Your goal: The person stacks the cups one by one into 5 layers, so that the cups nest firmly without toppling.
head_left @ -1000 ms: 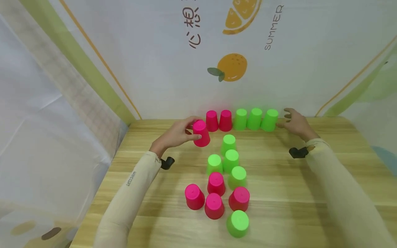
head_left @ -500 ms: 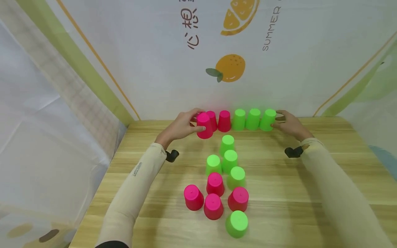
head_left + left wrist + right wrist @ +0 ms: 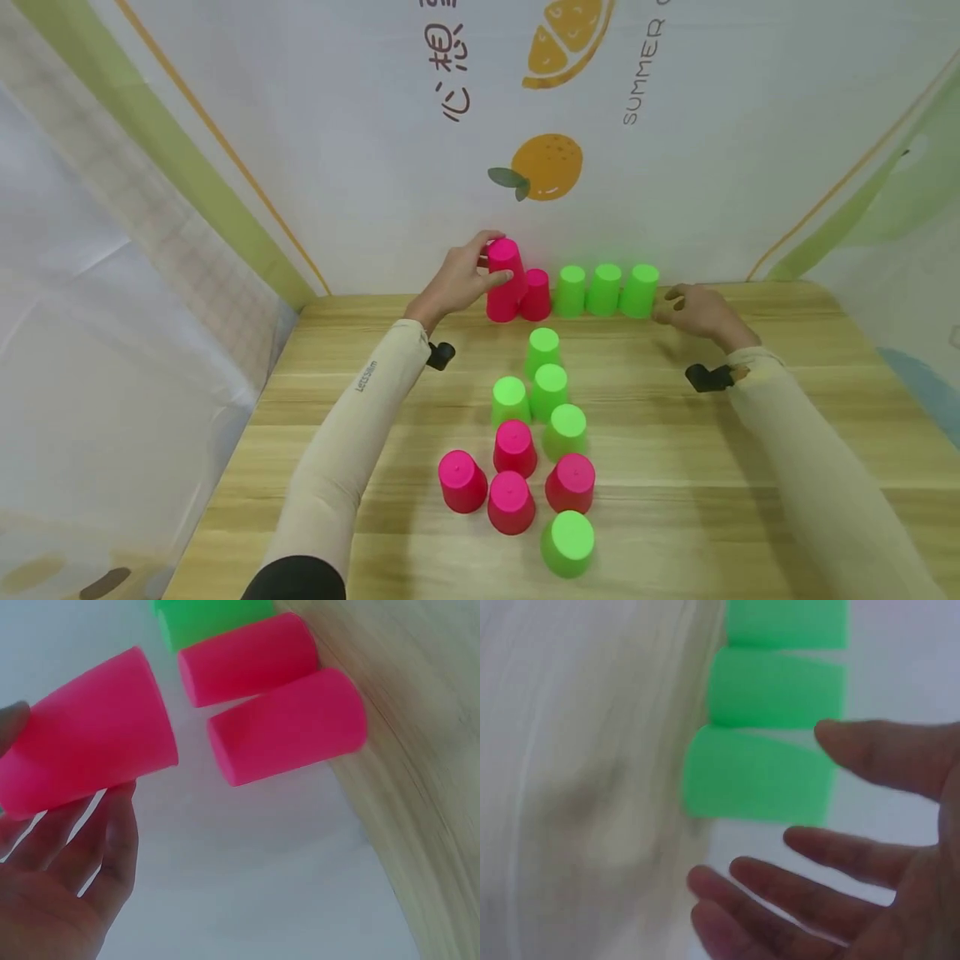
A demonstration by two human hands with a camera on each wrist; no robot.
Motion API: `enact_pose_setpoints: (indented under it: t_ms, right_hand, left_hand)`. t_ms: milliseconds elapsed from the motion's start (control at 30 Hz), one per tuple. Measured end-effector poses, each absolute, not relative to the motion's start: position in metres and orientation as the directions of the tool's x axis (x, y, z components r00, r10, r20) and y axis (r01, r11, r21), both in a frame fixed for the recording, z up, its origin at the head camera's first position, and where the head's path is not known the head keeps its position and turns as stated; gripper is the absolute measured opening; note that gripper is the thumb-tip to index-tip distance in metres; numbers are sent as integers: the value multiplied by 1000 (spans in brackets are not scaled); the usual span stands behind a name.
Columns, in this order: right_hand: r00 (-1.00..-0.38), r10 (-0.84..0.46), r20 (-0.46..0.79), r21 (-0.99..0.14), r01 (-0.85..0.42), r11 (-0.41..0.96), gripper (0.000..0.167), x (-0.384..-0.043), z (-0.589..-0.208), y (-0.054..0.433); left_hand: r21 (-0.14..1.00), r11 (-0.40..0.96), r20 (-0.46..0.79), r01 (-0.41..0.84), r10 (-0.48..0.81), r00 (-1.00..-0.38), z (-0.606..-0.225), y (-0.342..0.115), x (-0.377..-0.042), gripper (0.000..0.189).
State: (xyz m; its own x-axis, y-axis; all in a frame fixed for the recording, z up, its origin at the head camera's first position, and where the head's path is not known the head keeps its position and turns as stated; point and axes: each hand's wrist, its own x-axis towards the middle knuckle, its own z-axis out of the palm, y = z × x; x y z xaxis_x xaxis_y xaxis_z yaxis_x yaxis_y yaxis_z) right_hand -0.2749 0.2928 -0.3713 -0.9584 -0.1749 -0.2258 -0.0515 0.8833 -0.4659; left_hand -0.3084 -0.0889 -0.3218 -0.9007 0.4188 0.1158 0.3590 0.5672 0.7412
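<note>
My left hand [image 3: 459, 282] holds a pink cup [image 3: 504, 258] upside down, with the thumb on its near side. In the head view this cup overlaps the leftmost pink cup [image 3: 501, 310] of the back row; in the left wrist view a gap shows between the held cup [image 3: 90, 735] and the row. A second pink cup [image 3: 536, 297] stands beside it, followed by three upturned green cups [image 3: 604, 290]. My right hand [image 3: 705, 317] is just right of the rightmost green cup [image 3: 640, 292], its fingers loosely bent and spread around nothing, as the right wrist view shows.
Nearer on the wooden table [image 3: 660, 500] stands a loose group of upturned cups, several green [image 3: 551, 390] and several pink [image 3: 511, 502]. A white printed cloth [image 3: 375, 167] hangs right behind the back row.
My left hand has carried the pink cup up and right, over the row's left end. My right hand moved in to the rightmost green cup, fingers at it, then drew back slightly.
</note>
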Motion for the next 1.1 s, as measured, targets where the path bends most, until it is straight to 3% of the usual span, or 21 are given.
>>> enact_pose_setpoints:
  t_ms: [200,500,767,1100]
  right_hand:
    - [-957,-281,-75,-395,-231,889,61,-242,-344,259]
    - [-784,-619,-54,-422,-544,725,45,-188,-335,212]
    - [-659,-749,-73,-453,-647,613,47,-151,-336,190]
    - [-659,-752,19,-367,-705,608,44,-131,-345,183]
  left_hand:
    - [738,580,134,345,375,-917,-326,-82,-325,61]
    - [763,574,116,297,330,-937,-334,-69,-342,61]
    - [755,594,97,278,318,-943,-341,-62,-343,63]
    - [776,572,96,265,307,-947,-349,-59,-345,68]
